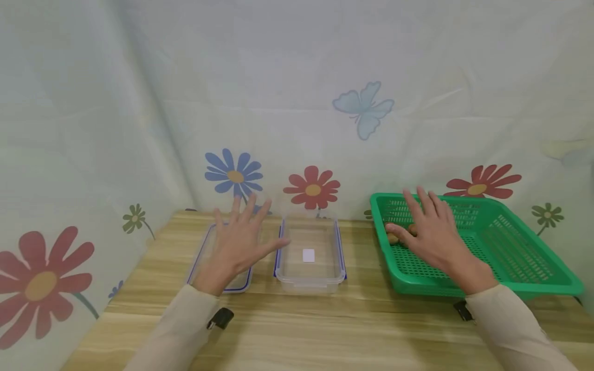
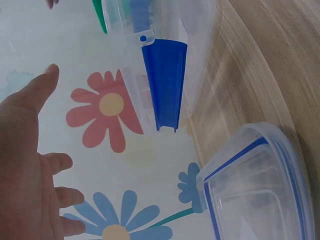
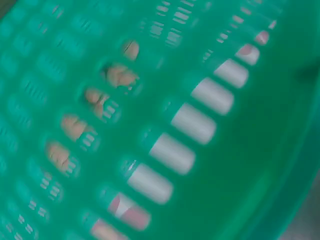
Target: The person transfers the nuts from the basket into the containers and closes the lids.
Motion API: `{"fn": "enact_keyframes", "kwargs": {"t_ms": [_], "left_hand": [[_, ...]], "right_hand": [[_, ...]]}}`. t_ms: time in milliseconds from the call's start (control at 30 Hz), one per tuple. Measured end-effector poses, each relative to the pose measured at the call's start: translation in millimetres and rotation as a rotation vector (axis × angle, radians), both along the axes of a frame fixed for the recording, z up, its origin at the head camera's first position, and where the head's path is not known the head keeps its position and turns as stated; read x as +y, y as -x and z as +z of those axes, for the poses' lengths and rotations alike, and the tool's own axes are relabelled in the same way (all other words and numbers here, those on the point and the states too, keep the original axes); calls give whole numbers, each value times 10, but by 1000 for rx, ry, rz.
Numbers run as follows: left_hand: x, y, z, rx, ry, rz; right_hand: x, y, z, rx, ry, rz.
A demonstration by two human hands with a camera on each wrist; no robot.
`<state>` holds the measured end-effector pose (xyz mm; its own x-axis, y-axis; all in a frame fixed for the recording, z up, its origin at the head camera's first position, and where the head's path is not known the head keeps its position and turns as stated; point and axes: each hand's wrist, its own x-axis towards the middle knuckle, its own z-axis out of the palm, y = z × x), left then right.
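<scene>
My left hand (image 1: 241,239) hovers with fingers spread above a clear, blue-edged lid (image 1: 243,283) on the table. In the left wrist view the hand (image 2: 22,150) is apart from the lid (image 2: 257,185) and from the food container's hanging blue latch (image 2: 167,85). The clear plastic food container (image 1: 308,232) stands between my hands, with a white square (image 1: 308,255) at its bottom. Over the left part of a green basket (image 1: 464,288) is my right hand (image 1: 433,234), fingers extended, holding nothing. A few small brown, rounded things (image 1: 393,238) lie in the basket, partly hidden by that hand.
A wood-grain table (image 1: 315,330) carries everything. Behind it hangs a pale curtain (image 1: 278,103) printed with flowers and a butterfly. The right wrist view is blurred and filled by the slotted basket wall (image 3: 245,160), with brownish shapes (image 3: 75,127) showing through slots.
</scene>
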<state>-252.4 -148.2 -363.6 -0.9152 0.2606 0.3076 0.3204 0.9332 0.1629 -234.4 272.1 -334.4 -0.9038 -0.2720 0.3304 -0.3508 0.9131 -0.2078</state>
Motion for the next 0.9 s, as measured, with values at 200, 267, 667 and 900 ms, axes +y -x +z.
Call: {"fn": "enact_keyframes", "kwargs": {"t_ms": [200,267,667,900], "left_hand": [[54,78,-28,-3,-39,-6],[73,101,-42,0,-53,-10],[165,197,-89,-98,-341,-66],[187,261,-167,-161,-517,-66]], "right_hand": [[187,70,78,16,-12,39],[246,95,111,20,-6,59],[667,244,326,-74,167,125],[912,273,445,-148,224,96]]}}
